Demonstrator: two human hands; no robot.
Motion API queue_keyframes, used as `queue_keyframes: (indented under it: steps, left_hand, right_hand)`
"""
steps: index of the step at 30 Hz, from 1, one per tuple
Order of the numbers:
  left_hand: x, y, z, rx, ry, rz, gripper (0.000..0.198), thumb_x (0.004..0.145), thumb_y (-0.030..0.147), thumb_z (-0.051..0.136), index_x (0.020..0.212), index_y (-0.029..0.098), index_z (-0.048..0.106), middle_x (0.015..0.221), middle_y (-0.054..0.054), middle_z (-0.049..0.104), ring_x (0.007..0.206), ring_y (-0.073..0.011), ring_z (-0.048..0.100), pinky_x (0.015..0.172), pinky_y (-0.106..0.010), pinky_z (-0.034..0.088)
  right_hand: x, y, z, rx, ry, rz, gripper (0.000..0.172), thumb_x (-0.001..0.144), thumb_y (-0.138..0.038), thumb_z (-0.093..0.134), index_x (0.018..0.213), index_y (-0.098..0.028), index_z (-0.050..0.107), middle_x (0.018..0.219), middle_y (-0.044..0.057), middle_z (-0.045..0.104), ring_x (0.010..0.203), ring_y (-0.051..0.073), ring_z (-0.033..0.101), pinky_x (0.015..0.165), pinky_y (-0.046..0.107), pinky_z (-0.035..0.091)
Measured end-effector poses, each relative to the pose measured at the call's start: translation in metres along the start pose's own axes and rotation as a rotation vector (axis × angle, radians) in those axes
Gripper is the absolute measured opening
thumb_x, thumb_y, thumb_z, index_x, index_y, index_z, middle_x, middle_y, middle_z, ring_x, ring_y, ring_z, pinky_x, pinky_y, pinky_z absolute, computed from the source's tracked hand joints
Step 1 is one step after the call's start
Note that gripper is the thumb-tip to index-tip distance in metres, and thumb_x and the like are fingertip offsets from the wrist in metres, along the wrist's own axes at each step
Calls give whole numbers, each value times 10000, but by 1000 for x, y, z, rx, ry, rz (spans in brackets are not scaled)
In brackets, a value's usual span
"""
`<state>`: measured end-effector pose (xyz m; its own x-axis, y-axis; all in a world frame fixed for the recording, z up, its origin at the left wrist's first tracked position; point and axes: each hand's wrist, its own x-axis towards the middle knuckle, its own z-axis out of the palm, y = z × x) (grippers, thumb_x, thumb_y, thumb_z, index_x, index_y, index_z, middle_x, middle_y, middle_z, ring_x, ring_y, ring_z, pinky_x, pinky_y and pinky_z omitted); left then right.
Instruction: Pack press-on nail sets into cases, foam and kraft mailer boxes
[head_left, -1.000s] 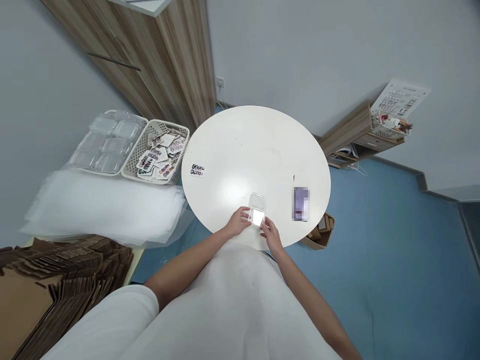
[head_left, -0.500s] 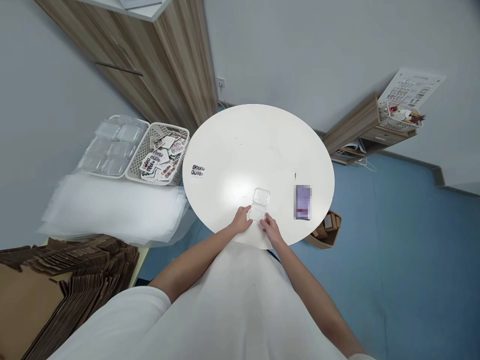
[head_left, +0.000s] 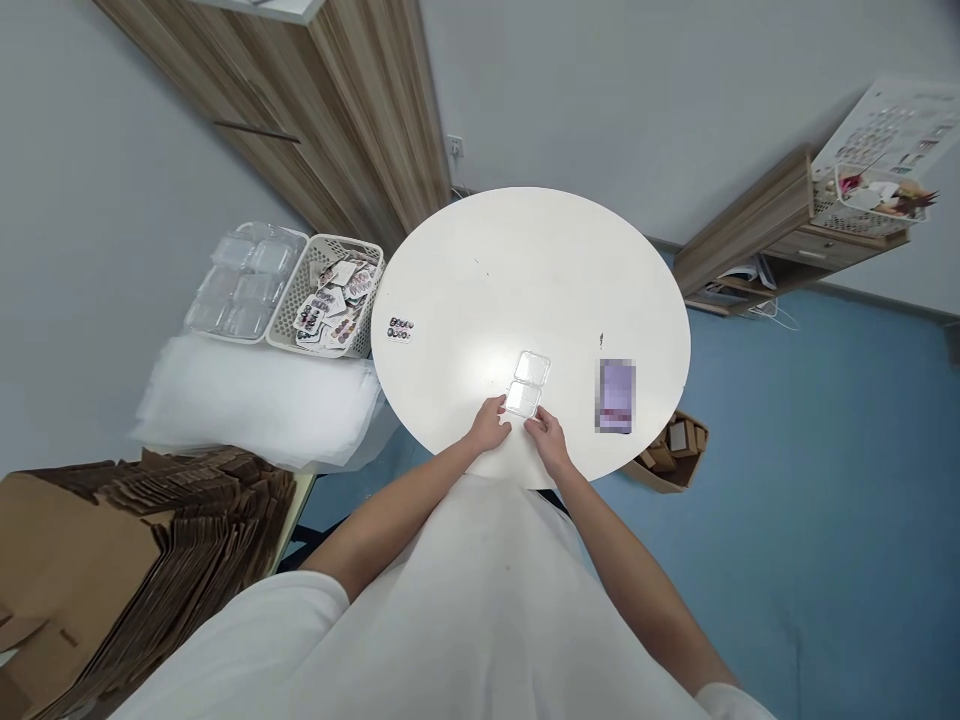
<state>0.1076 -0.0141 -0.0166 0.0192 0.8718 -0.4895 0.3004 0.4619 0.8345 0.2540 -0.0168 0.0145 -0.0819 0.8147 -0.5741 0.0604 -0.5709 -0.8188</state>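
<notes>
A clear plastic clamshell box (head_left: 523, 398) lies on the white oval table (head_left: 540, 260), its lid (head_left: 533, 367) folded back on the far side. I see nothing inside it. My left hand (head_left: 490, 424) is at the box's left side, fingertips by its edge and thumb spread away from them. My right hand (head_left: 548, 438) is at the near right corner, its fingers close to or touching the rim, the thumb apart. Both hands are open around the box. To the left on the table lies a small card with two rows of dark oval pieces (head_left: 400, 330).
A blurred purple object (head_left: 616, 395) lies at the table's right. Left of the table are a basket of cards (head_left: 289, 318), stacked clear boxes (head_left: 251, 285), white translucent sheets (head_left: 255, 395) and folded cardboard (head_left: 217, 520). An open carton (head_left: 675, 470) stands on the floor, right.
The open box now lies slightly farther from me on the table. My thumbs have come away from its near edge. The whole view has shifted a little.
</notes>
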Motion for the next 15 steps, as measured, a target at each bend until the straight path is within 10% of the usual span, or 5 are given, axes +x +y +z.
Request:
queue_keyframes:
  steps: [15]
  left_hand:
    - [0,-4,10,106,118,64,663,631,76,530,1266,190,379,1230,-83,444,1115,-213,437,959,-364,356]
  right_hand:
    - [13,4,-10,-43,-16,51,613,637,-342,625,1217,-290,436,1240,54,381,1113,215,456,902,326,435]
